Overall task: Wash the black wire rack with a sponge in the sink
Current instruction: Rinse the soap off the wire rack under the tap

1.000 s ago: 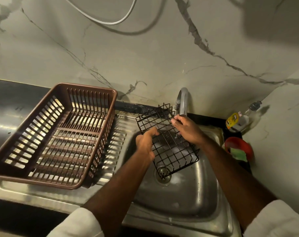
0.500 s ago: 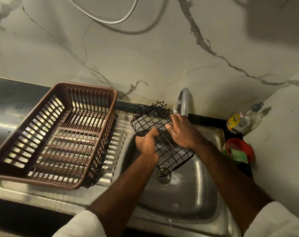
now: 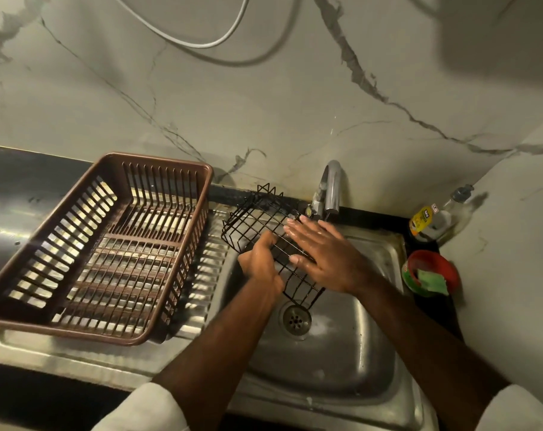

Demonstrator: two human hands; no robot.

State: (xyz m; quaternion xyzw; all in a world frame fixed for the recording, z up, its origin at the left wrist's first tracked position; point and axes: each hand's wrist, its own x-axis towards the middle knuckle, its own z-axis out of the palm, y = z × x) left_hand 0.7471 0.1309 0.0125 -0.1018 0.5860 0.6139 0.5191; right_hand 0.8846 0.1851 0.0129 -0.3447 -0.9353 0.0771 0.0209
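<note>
Two hands on the black wire rack (image 3: 254, 219), held tilted over the sink (image 3: 341, 362), low corner just above the drain (image 3: 296, 318), high end near the tap (image 3: 333, 181); left hand (image 3: 260, 265) clenched round the rack's edge at seven o'clock of it; right hand (image 3: 326, 253) laid flat on the mesh, fingers straight and wet, grasping nothing. No sponge in either hand; probably a rinse or bare-palm rub. Running water: not discernible.

To do this well: hold firm with the left against any swing of the tilted frame; sweep the flat palm along the wires rather than across; mind the spiked points at the rack's twelve o'clock end; turn the rack to reach its side walls; fetch the sponge for proper scrubbing.

Containers: red bowl (image 3: 431, 255) at three o'clock of the sink, holding a green sponge (image 3: 431, 279); brown slatted basket (image 3: 108, 269) at nine o'clock on the ribbed drainboard (image 3: 215, 262), nothing visible inside; clear bottle (image 3: 428, 220) with yellow label at two o'clock, against the wall, contents too dim to judge.
</note>
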